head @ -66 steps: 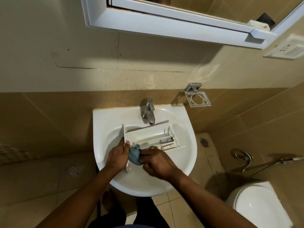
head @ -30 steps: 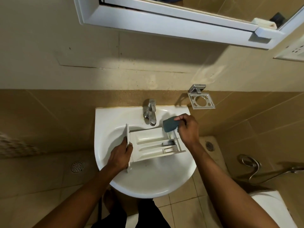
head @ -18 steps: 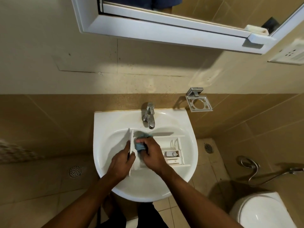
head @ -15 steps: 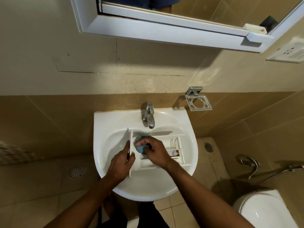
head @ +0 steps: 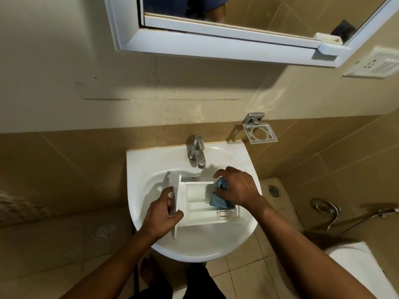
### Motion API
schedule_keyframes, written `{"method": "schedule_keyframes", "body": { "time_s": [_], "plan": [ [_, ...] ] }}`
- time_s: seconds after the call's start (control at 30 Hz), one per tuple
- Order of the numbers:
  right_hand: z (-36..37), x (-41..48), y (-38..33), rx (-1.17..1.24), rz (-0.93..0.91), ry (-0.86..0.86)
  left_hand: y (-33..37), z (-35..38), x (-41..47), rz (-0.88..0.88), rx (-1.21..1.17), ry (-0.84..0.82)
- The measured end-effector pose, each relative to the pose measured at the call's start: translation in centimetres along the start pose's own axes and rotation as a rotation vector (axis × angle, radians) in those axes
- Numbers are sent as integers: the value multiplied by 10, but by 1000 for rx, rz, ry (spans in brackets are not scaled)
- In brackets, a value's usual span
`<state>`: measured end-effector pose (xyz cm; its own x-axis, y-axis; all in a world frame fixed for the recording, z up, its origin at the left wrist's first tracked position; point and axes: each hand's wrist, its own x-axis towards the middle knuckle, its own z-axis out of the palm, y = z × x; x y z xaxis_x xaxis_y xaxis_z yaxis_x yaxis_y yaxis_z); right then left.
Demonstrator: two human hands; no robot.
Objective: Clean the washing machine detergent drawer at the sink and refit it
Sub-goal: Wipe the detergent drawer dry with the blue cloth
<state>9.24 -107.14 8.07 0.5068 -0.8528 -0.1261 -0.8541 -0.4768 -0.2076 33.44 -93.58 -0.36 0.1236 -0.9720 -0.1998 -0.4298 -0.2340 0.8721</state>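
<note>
At the near edge of the sink (head: 194,247), we hold the drawer (head: 195,194) by its front panel. Our left hand (head: 160,214) wraps the panel, thumb on the inner face and fingers behind. We judge that this grip braces the drawer against the wiping force. The drawer lies across the bowl, open side up, panel to the left, so that every compartment faces us and any runoff falls into the basin. Further in, our right hand (head: 237,188) pinches a blue cloth (head: 219,200) between thumb and curled fingers and presses it into the right-hand compartments. The cloth covers that part, so we cannot tell how clean it is. We judge the wiping step to be in hand and the refitting not yet begun. Beyond the drawer, the tap (head: 198,154) stands over the far side of the bowl, within reach for rinsing; no stream of water is visible. On the wall behind hangs a metal holder (head: 260,131), and above it a mirror cabinet (head: 216,50).
</note>
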Motion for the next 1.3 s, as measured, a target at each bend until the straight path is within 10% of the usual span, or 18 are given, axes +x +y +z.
{"method": "schedule_keyframes", "body": {
  "time_s": [0.3,0.47,0.63,0.9,1.13,1.3],
  "plan": [
    [15,-23,-17,86,-118,227,0,-12,-14,67,-275,-54],
    [34,-47,-25,10,-149,378,29,-24,-3,-316,-793,-127],
    [45,-51,-27,1,-160,378,39,-16,12,-597,-667,8],
    [3,-36,-6,362,-112,9,33,3,10,-515,-539,323],
    [-41,-11,-14,595,33,463,24,1,14,-501,-581,321],
    [22,-12,-81,481,-252,196,35,4,16,-483,-503,370]
  ]
}}
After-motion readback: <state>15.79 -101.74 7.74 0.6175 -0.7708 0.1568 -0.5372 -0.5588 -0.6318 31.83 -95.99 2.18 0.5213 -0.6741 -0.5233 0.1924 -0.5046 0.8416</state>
